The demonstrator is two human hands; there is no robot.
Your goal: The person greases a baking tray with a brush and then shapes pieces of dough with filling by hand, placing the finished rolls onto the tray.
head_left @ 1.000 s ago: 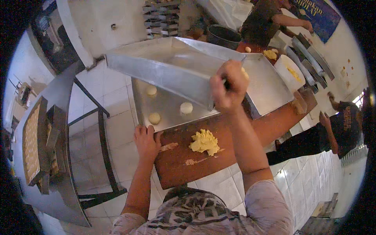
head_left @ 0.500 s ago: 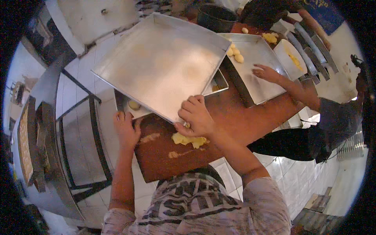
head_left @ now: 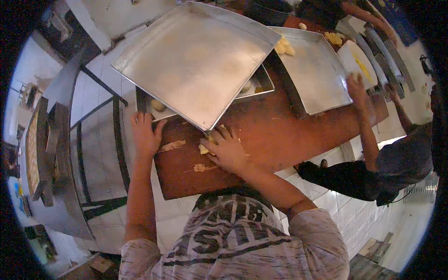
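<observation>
A large shallow metal tray (head_left: pixel 196 65) lies askew over a lower metal tray (head_left: pixel 266 84), which holds round dough balls (head_left: pixel 158 105). My left hand (head_left: pixel 147 135) is at the lower tray's near left corner, fingers over its rim and thumb apart. Just below the upper tray's near corner, my right hand (head_left: pixel 226 148) closes over soft yellow dough (head_left: pixel 204 148) on the brown table (head_left: pixel 280 135). Its fingers are bent and cover most of the dough.
Another metal tray (head_left: pixel 317 70) with pale yellow dough balls (head_left: pixel 284 46) sits to the right. Beside it a co-worker's hand (head_left: pixel 357 88) is near a white container (head_left: pixel 357 63). A dark pot (head_left: pixel 268 11) stands at the back. Crumbly smears (head_left: pixel 172 145) mark the table; a dark metal frame (head_left: pixel 119 149) stands left.
My right hand has left the upper tray's corner and moved down onto the yellow dough, gathering it together. The co-worker's hand has moved from over the right tray toward the white container.
</observation>
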